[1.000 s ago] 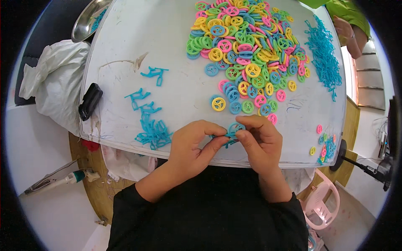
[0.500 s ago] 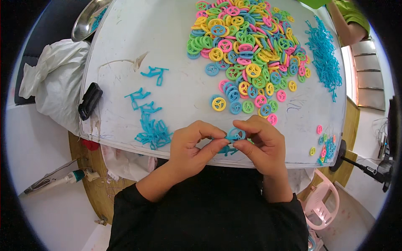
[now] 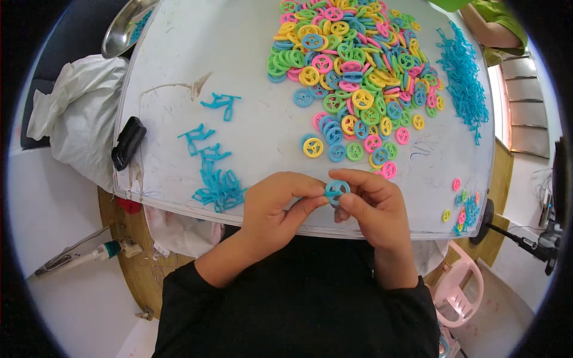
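You are holding a small blue plastic wheel (image 3: 337, 191) between both hands, just above the near edge of the white tabletop (image 3: 256, 71). Your left hand (image 3: 271, 206) is closing its thumb and forefinger on the wheel's left side, the remaining fingers curled in loosely. Your right hand (image 3: 373, 206) is pinching the wheel's right side with its fingertips (image 3: 352, 206), the other fingers bent over the top. The wheel is standing on edge, its spoked face turned up toward you; whether a second piece is fitted behind it cannot be told.

Beyond your hands, a large heap of coloured wheels (image 3: 352, 65) in yellow, green, pink and blue is spreading across the far middle of the tabletop, with a few loose ones lying just past your fingers. To your left, a cluster of blue frame pieces (image 3: 218, 188) is lying near the tabletop's edge, with more scattered further out. A second pile of blue pieces (image 3: 462, 83) is lying at the far right. A black oblong object (image 3: 128, 143) is resting at the left edge, beside a white bag (image 3: 77, 119). A metal tray (image 3: 122, 27) is sitting at the far left corner. Another person's arm (image 3: 492, 33), in a green sleeve, is showing at the far right.
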`<state>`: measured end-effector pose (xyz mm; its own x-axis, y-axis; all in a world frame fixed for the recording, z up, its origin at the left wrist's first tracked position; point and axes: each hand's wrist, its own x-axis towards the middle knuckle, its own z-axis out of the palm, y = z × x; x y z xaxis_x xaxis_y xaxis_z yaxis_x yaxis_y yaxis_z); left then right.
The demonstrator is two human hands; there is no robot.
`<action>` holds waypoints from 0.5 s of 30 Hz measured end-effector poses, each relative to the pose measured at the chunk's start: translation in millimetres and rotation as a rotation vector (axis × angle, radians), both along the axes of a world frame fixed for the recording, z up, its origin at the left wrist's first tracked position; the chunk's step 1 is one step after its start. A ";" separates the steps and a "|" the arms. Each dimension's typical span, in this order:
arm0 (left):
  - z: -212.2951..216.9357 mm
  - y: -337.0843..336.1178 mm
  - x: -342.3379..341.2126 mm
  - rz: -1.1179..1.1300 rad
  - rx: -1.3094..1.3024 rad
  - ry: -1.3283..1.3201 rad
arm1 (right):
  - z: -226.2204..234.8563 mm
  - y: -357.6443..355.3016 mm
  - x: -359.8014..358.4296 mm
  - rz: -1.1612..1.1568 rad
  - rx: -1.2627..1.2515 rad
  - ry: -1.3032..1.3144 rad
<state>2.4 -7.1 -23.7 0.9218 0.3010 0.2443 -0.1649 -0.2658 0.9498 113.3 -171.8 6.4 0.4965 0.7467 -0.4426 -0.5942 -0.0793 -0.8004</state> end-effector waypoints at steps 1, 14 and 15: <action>0.7 -1.4 0.5 0.052 -0.086 0.050 | -0.9 4.7 -7.4 -0.111 0.050 -0.158; -4.7 -2.1 0.3 0.160 -0.789 0.040 | -16.5 0.5 -7.0 0.136 -0.046 -0.885; -3.9 -2.2 -0.8 0.161 -0.788 0.040 | -14.2 -0.8 -7.0 0.127 -0.056 -0.874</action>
<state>1.6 -9.3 -27.6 0.8560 0.5010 -0.1278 -0.1432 0.4671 0.8725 106.2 -172.6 -7.8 0.5892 0.8078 0.0191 0.2445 -0.1558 -0.9570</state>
